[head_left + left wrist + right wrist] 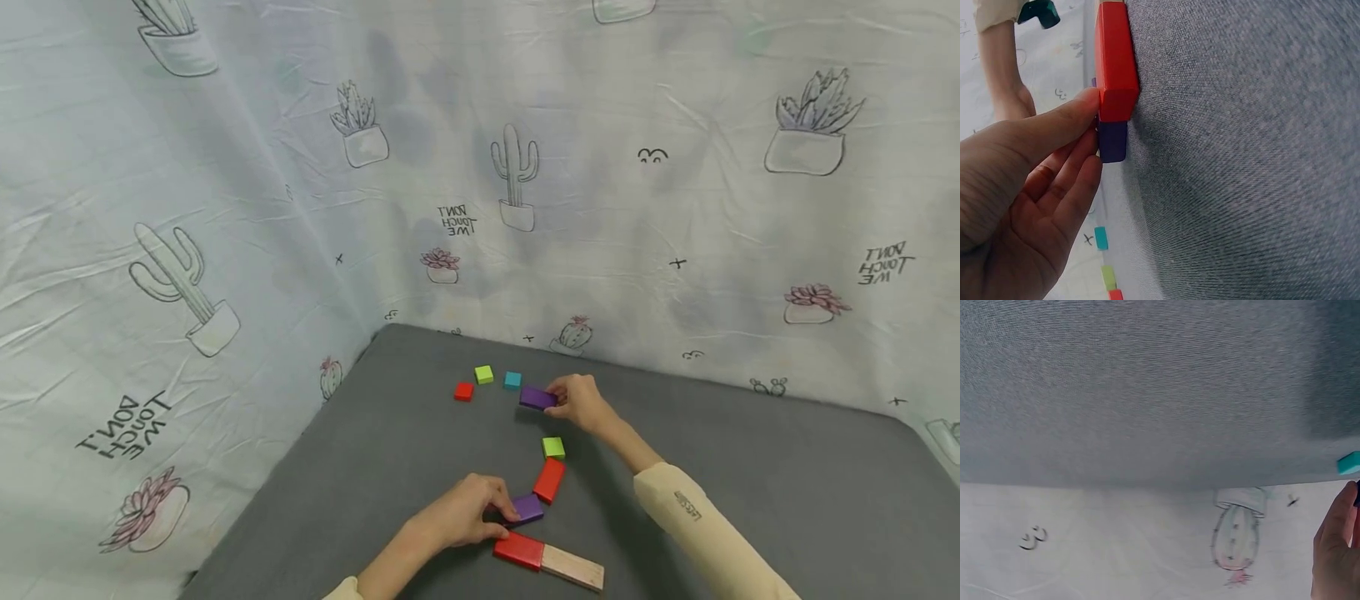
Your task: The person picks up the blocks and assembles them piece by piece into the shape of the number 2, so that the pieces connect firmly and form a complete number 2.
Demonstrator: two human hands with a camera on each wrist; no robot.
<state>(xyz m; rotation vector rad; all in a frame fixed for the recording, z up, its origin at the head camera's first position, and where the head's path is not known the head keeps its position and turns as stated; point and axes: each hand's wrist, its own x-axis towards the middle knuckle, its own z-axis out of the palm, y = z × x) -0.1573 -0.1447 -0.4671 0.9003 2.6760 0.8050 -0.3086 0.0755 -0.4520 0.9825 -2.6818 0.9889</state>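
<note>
My right hand [581,402] pinches one end of a purple block [537,398] near the back of the table, beside a small teal block [512,381]. Lower down, my left hand [472,510] holds another purple block [528,509] between thumb and fingers. That thumb is close against a red block [519,550], which also shows in the left wrist view as a red block [1116,56] in front of the purple block [1113,140]. In the right wrist view only part of the right hand [1337,550] shows at the edge.
A plain wooden block [573,567] adjoins the front red block. Beyond the left hand lie a red block [550,481] and a lime green block [553,447]. Another lime block [483,374] and a small red block [464,391] lie at the back. Printed cloth [600,250] surrounds the grey table [712,467].
</note>
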